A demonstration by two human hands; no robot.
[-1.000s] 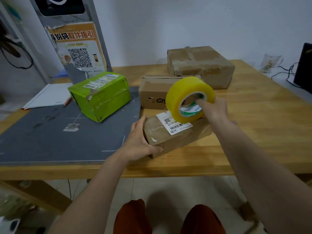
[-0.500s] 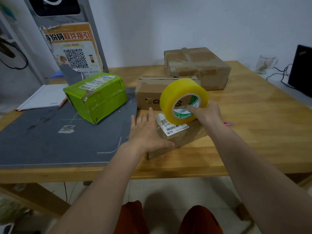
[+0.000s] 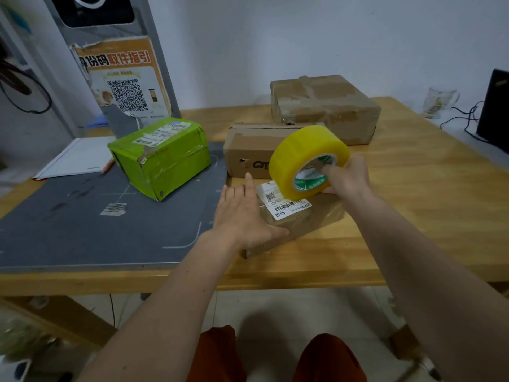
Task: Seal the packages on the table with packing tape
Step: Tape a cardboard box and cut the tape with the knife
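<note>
My left hand (image 3: pixel 242 219) lay flat, fingers straight, on the near brown package (image 3: pixel 297 224) on the tabletop (image 3: pixel 413 205), while my right-hand fingers (image 3: pixel 326 170) hooked through the yellow tape roll (image 3: pixel 300 158) above its label.

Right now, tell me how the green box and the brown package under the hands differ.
The green box is bright green and sits on the grey mat; the brown package is flatter, plain brown, and lies on bare wood. Nobody touches the green box; the left hand rests on the brown package. Both carry white labels.
</note>
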